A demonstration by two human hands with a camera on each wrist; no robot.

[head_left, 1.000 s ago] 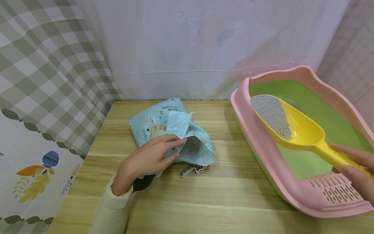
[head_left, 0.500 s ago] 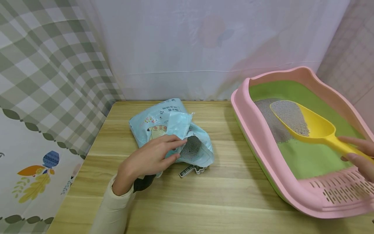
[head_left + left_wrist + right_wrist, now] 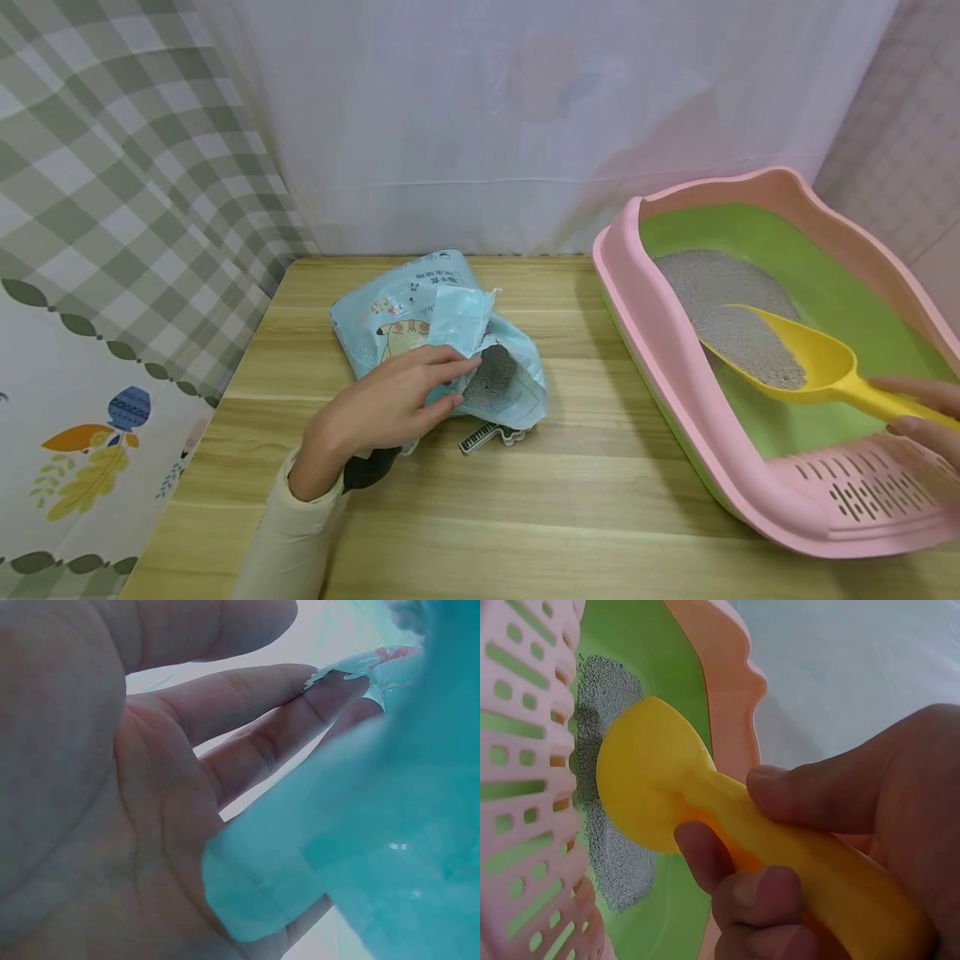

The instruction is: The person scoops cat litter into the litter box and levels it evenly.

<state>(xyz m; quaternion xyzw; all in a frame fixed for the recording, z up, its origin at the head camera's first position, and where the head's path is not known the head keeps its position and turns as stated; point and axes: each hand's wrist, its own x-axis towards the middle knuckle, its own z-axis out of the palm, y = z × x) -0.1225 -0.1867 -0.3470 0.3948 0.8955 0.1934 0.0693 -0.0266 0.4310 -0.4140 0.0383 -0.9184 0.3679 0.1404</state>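
Note:
My right hand (image 3: 817, 825) grips the handle of a yellow scoop (image 3: 825, 367), fingers curled beneath and thumb along the top. Grey cat litter (image 3: 757, 346) fills the front part of the scoop, whose tip dips toward a patch of the same litter (image 3: 727, 279) in the pink and green litter box (image 3: 690, 400). At the left, my left hand (image 3: 393, 396) lies over a light blue litter bag (image 3: 401, 300). Its extended fingertips touch the torn mouth of the bag, and the left wrist view shows the thumb apart from the film. Grey litter shows inside the mouth.
A small flat keyboard-patterned item (image 3: 483, 437) lies on the wooden table (image 3: 525, 517) just below the bag's mouth. The box's slotted pink step (image 3: 870, 492) faces the near right. A white curtain (image 3: 450, 125) and a checked cloth (image 3: 112, 150) close off the back and left.
My right hand has moved the scoop rightward from over the box's left wall, then lowered and tilted its tip toward the litter. More of the litter patch shows. The left hand has stayed put.

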